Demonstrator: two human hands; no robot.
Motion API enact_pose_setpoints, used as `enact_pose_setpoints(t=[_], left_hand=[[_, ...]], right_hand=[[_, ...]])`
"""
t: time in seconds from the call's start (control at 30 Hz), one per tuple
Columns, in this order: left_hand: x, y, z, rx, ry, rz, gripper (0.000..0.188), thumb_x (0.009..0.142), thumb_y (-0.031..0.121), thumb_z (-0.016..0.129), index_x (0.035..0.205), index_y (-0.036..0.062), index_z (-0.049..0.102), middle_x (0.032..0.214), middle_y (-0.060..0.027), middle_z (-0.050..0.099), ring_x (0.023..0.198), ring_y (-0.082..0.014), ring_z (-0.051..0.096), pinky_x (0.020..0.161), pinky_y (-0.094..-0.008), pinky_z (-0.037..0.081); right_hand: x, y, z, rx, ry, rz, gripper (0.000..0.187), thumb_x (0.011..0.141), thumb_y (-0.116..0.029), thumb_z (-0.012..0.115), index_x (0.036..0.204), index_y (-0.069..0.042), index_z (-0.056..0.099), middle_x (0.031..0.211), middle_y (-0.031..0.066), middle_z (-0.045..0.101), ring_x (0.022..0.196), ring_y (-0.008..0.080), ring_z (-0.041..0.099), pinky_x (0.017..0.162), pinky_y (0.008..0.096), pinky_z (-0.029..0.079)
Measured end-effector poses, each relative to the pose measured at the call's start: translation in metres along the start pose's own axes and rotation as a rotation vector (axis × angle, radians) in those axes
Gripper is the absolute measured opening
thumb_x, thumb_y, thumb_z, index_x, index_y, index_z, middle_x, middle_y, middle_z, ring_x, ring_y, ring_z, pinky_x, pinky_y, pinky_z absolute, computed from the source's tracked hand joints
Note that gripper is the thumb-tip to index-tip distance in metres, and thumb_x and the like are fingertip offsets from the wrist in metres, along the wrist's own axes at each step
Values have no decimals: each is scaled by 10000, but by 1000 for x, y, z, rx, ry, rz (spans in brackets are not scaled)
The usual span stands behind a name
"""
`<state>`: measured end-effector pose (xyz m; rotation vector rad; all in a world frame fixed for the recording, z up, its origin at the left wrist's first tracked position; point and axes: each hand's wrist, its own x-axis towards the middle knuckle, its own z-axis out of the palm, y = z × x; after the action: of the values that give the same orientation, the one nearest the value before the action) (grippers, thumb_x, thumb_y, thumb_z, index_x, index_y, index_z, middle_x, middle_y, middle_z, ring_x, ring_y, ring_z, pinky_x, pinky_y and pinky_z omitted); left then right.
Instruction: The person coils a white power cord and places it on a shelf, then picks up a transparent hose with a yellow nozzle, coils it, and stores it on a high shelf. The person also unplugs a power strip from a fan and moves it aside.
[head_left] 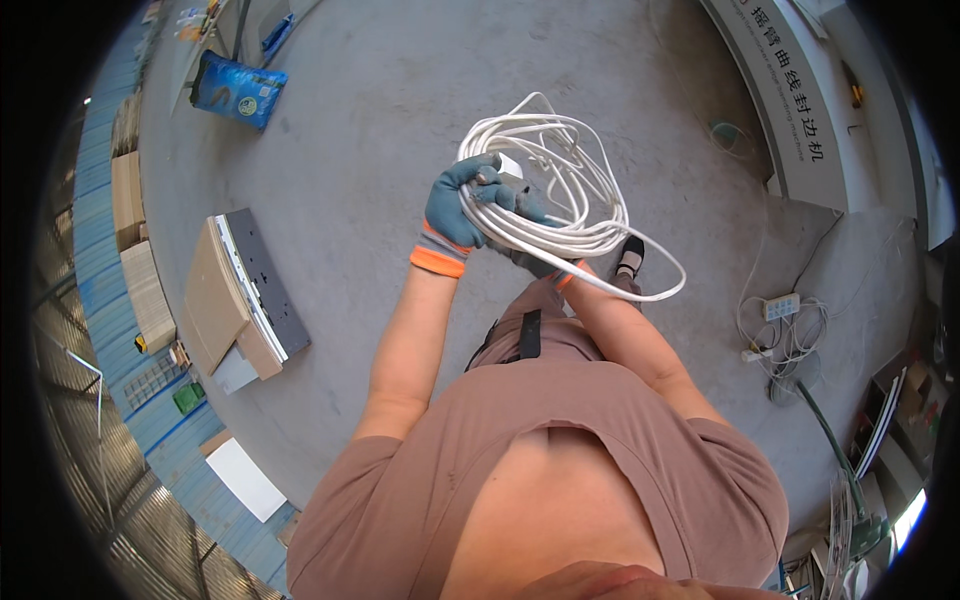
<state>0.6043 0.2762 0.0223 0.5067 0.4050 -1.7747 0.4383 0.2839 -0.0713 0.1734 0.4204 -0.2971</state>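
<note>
A loose coil of white electrical cable [600,215] hangs in front of me, with one loop drooping to the right. My left hand [458,205], in a blue-grey work glove with an orange cuff, is closed round the coil's left side. By its fingertips sits a small white block-shaped piece, perhaps a plug or socket [510,168]. My right hand [535,263], gloved too, is under the coil's lower edge. The cable mostly hides its fingers, so its grip does not show.
Flat panels [235,300] lie on the floor at left, beyond them stacked boards [146,295]. A blue bag [237,88] stands far left. At right, a white power strip [781,307] lies among tangled cables near a large grey machine [800,110].
</note>
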Motion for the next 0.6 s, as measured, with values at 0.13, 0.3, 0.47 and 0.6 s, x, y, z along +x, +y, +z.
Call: enact_pose_setpoints(t=[0.13,0.3,0.47,0.6], left_hand=[[6,-11,35,469,274,24,162,934,98,575,1018,-36,610,716,-46,589,557,-132,479,640,-346,452],[19,-11,35,1035,483,-2,163,864,56,653,991,-40,616,669,-76,594,542,-154,554,501,-318,469],[11,-17,17,1705,533,-186,297,801,113,638,1057,-34,609,823,-180,679,636,-245,661,532,-369,514],[-4,-31,-2,2454,370,-97,429,791,126,588,1189,-22,530,996,-279,674,958,-446,656,813,-483,516]], right_hand=[[-18,30,-46,-1438,-76,104,508,959,-383,572,1308,-15,579,1152,172,671,1046,271,644,922,383,494],[-96,-38,-8,-1982,-668,239,303,983,-232,473,1163,-70,655,1274,185,610,1148,351,591,999,417,473],[-95,-142,65,-1688,141,-51,446,946,-378,616,1224,-31,653,968,87,691,874,150,633,812,309,509],[-22,-140,113,-1696,-53,-415,365,971,-323,584,1198,-54,677,1121,113,710,977,196,657,892,337,510]])
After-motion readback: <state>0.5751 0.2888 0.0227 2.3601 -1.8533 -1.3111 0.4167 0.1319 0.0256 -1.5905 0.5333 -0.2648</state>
